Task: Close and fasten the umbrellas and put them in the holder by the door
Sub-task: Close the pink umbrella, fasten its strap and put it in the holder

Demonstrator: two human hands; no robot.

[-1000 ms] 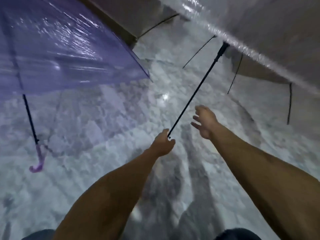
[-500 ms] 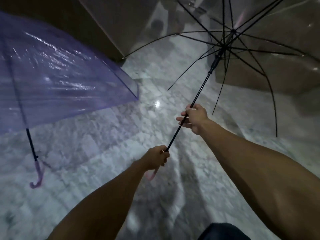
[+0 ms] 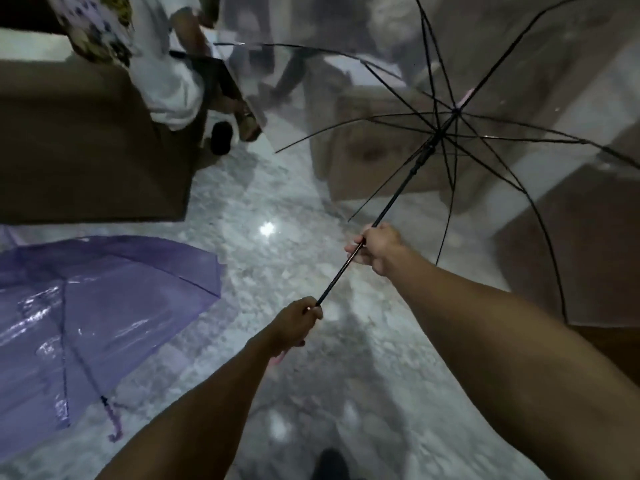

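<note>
I hold an open clear umbrella with black ribs, its canopy spread at the upper right. My left hand is shut on its handle at the shaft's lower end. My right hand grips the black shaft higher up, below the runner. An open purple umbrella lies on the marble floor at the left, its curved handle pointing toward me. No holder is visible.
A brown sofa stands at the upper left with a seated person's legs beside it. Brown furniture shows through the clear canopy. My dark shoe is at the bottom edge.
My right hand reached in and closed on the shaft. The clear umbrella swung up and to the right, and the view tilted up, showing the sofa and the seated person.
</note>
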